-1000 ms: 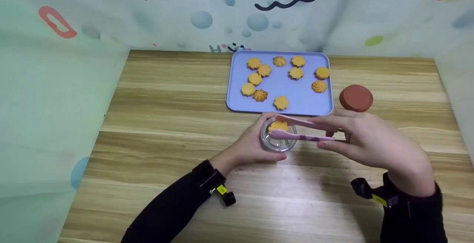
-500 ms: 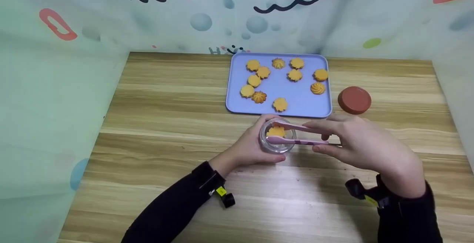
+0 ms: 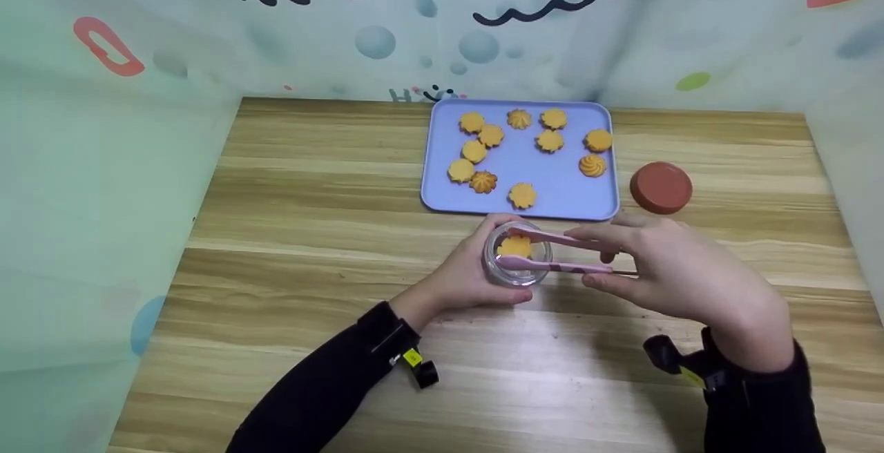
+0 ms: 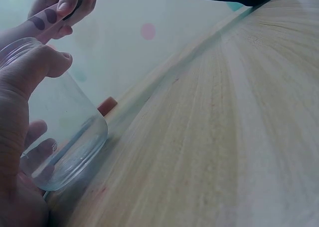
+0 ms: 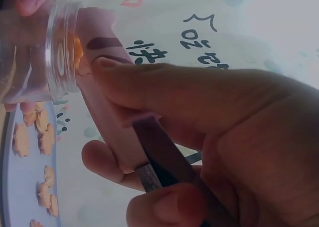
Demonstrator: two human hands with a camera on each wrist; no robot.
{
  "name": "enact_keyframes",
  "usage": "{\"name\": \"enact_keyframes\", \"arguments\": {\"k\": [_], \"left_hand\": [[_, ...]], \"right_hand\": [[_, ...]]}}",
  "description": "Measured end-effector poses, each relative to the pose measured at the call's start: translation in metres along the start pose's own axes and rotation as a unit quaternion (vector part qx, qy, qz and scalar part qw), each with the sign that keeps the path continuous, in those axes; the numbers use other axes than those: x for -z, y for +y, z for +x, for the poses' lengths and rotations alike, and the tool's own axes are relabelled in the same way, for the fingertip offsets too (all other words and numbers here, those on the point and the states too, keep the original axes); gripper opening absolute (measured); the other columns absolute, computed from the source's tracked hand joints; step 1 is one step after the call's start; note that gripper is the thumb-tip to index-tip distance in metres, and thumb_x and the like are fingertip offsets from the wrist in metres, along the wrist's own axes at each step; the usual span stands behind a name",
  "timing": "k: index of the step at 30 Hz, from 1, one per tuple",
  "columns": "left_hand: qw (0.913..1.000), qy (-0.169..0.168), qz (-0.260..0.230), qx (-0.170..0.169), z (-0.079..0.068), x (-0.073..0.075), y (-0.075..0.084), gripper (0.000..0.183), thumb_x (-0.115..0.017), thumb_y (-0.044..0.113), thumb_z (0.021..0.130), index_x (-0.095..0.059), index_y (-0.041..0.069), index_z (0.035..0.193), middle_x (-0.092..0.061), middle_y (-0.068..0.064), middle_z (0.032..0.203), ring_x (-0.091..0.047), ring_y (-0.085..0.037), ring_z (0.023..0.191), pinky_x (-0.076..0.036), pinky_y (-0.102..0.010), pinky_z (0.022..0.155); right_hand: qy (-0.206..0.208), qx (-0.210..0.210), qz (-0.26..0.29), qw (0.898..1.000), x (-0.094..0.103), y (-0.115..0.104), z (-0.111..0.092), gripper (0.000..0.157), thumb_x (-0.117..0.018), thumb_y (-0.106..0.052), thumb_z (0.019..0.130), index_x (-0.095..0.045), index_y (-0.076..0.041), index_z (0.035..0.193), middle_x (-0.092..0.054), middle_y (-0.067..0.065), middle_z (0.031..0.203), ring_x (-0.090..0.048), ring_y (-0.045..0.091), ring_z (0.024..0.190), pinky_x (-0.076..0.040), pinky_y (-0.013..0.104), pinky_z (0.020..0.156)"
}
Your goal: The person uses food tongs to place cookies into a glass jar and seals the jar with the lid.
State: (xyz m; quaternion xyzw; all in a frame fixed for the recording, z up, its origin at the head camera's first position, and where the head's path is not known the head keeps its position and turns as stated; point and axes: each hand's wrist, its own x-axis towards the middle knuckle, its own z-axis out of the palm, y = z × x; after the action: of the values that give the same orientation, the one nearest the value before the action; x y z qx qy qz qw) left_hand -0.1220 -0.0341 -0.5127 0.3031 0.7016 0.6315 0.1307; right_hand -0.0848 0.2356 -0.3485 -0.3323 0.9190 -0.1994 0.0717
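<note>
My left hand [image 3: 471, 270] grips a clear glass jar [image 4: 75, 122] from its left side, thumb and fingers wrapped around it. In my right hand [image 3: 680, 266] is a pair of pink tongs [image 3: 573, 266], pinched between thumb and fingers. The tong tips reach into the jar's mouth. Between them a flower-shaped yellow cookie [image 3: 514, 247] sits in the mouth, at the rim [image 5: 61, 50]; whether both tips still touch it I cannot tell. Seen from the right wrist, the cookie [image 5: 77, 52] is partly hidden by the tongs. No other cookie shows inside the jar.
Behind the jar lies a lavender tray [image 3: 552, 184] with several flower-shaped cookies [image 3: 523, 195] spread over it. A round reddish-brown lid [image 3: 661, 187] rests on the wooden table [image 3: 311, 184] right of the tray. Printed cloth walls [image 3: 414, 25] stand at the back and sides.
My right hand and the tongs have shifted slightly left and lower, and the cookie sits a bit further into the jar's mouth. The left hand keeps its hold on the jar.
</note>
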Motion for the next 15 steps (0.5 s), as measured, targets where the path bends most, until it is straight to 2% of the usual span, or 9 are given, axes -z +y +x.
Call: {"name": "enact_keyframes", "arguments": {"k": [7, 12, 15], "left_hand": [[1.0000, 0.007, 0.004, 0.002, 0.0003, -0.0004, 0.0004, 0.098, -0.096, 0.033, 0.066, -0.038, 0.031, 0.145, -0.054, 0.007, 0.140, -0.058, -0.015, 0.123, -0.048, -0.034, 0.106], [0.9999, 0.009, 0.010, 0.000, 0.0005, -0.0008, 0.0003, 0.096, -0.096, 0.034, 0.066, -0.039, 0.033, 0.144, -0.054, 0.008, 0.139, -0.059, -0.016, 0.122, -0.049, -0.034, 0.105], [1.0000, 0.007, 0.006, -0.003, 0.0008, -0.0006, 0.0001, 0.097, -0.096, 0.033, 0.066, -0.039, 0.033, 0.144, -0.055, 0.007, 0.139, -0.059, -0.021, 0.123, -0.049, -0.034, 0.106]], "right_hand": [[0.011, -0.003, 0.003, 1.000, -0.0004, 0.0010, -0.0006, 0.045, -0.078, -0.033, 0.090, -0.065, -0.019, 0.130, -0.066, -0.003, 0.103, -0.064, 0.013, 0.087, -0.054, 0.039, 0.072], [0.010, -0.003, 0.011, 1.000, 0.0009, 0.0007, -0.0008, 0.046, -0.078, -0.035, 0.089, -0.065, -0.021, 0.131, -0.065, -0.005, 0.109, -0.065, 0.010, 0.090, -0.055, 0.037, 0.075], [0.014, -0.002, 0.011, 1.000, 0.0026, 0.0001, -0.0027, 0.047, -0.079, -0.036, 0.088, -0.066, -0.021, 0.130, -0.066, -0.008, 0.109, -0.064, 0.007, 0.090, -0.055, 0.035, 0.074]]}}
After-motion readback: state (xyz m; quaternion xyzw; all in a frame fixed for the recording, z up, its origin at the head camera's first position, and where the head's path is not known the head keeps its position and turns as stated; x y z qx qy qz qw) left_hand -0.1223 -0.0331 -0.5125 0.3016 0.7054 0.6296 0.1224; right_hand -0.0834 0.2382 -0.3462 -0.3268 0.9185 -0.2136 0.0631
